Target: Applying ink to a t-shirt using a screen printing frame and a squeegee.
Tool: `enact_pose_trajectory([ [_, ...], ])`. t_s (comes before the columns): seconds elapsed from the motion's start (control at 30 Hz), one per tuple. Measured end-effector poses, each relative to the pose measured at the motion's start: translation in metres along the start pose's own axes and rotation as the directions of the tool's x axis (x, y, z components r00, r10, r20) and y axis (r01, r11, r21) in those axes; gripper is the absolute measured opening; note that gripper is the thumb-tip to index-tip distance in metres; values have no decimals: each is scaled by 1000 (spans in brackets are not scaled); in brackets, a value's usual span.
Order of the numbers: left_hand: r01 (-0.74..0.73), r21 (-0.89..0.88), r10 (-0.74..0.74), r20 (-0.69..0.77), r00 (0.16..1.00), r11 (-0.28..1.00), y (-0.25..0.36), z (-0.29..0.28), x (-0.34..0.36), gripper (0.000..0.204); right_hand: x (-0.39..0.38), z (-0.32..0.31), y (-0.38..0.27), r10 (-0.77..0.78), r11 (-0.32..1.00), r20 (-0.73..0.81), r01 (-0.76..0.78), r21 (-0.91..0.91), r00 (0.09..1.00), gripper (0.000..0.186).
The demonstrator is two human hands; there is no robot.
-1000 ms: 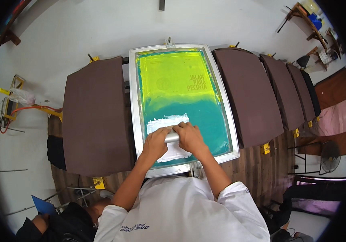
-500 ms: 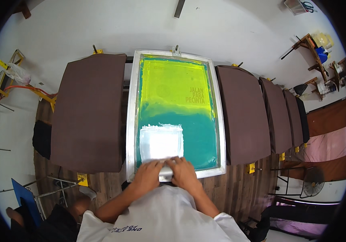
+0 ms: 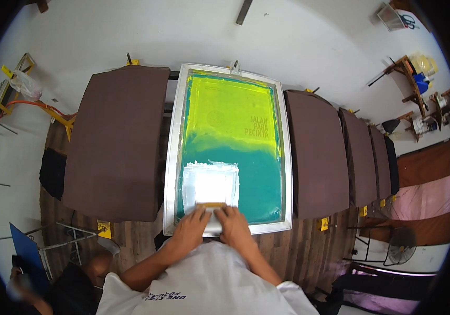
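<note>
Both my hands grip a squeegee [image 3: 212, 205] at the near end of a screen printing frame [image 3: 170, 184]. My left hand [image 3: 191, 224] closes on its left side, and my right hand [image 3: 234, 224] on its right. Only a tan strip of the squeegee shows between my fingers; its blade is hidden. Just beyond it lies a square patch of thick white ink [image 3: 212, 181] on the green mesh [image 3: 261, 178]. The far part of the screen [image 3: 220, 100] is yellow-green, with faint lettering at the right. A metal clamp [image 3: 235, 66] sits on the frame's far edge.
Brown-covered print boards stand to the left [image 3: 117, 142] and right [image 3: 317, 152] in a row. At lower left, another person's leg [image 3: 99, 262] and hand [image 3: 25, 291] show beside a blue panel [image 3: 28, 249]. A fan [image 3: 402, 245] stands at right.
The squeegee's tan strip has come into sight between my hands, which stay close to the near frame edge. The view has shifted slightly. The other person's hand at lower left has moved.
</note>
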State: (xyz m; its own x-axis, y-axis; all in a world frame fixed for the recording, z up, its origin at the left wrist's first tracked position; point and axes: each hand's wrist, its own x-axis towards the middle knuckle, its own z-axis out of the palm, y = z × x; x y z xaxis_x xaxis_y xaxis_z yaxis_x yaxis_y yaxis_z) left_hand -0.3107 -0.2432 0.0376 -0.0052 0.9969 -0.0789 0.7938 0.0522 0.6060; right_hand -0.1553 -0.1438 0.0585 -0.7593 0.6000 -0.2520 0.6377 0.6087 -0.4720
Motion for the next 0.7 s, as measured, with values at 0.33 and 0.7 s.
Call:
enact_pose_trajectory([
  [0.33,59,-128,-70,-83,994,990,-18,-39,64,44,64,-36,11,-78,997,-73,78,-1,994,49],
  [0.7,74,-75,-73,11,997,994,-16,-4,39,51,36,-9,10,-37,999,-74,36,-9,997,58],
])
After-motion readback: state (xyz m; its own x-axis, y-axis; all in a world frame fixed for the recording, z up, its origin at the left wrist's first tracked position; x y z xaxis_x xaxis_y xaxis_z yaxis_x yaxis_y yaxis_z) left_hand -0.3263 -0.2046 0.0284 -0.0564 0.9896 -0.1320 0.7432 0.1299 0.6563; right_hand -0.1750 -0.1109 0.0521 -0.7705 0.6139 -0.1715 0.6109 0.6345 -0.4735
